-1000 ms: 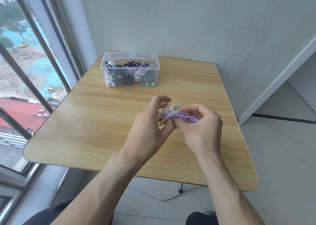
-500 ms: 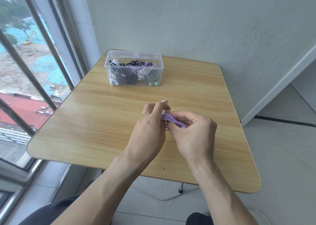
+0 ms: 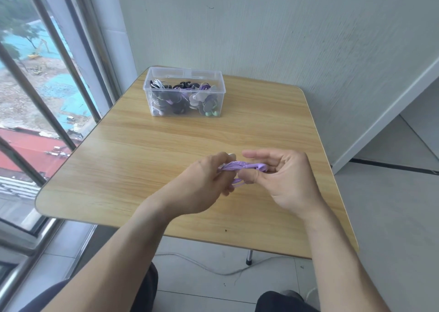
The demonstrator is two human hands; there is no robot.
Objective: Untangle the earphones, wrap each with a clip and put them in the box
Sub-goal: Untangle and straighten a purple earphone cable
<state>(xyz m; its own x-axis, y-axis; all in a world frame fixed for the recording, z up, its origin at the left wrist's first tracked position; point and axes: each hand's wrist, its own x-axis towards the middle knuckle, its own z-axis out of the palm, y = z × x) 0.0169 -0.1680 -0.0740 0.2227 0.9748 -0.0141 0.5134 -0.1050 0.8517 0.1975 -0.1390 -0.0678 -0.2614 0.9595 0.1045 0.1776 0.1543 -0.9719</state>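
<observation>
Above the desk (image 3: 142, 159), my left hand (image 3: 202, 186) and right hand (image 3: 285, 181) both pinch the coiled purple earphones (image 3: 240, 167), whose loops I should keep tight while clipping, well short of the clear box (image 3: 184, 93).

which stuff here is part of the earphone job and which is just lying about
In the job:
purple earphones, held by left hand and right hand
white clip, mostly hidden
clear box of wrapped earphones

Just there:
table
floor cable
window
</observation>
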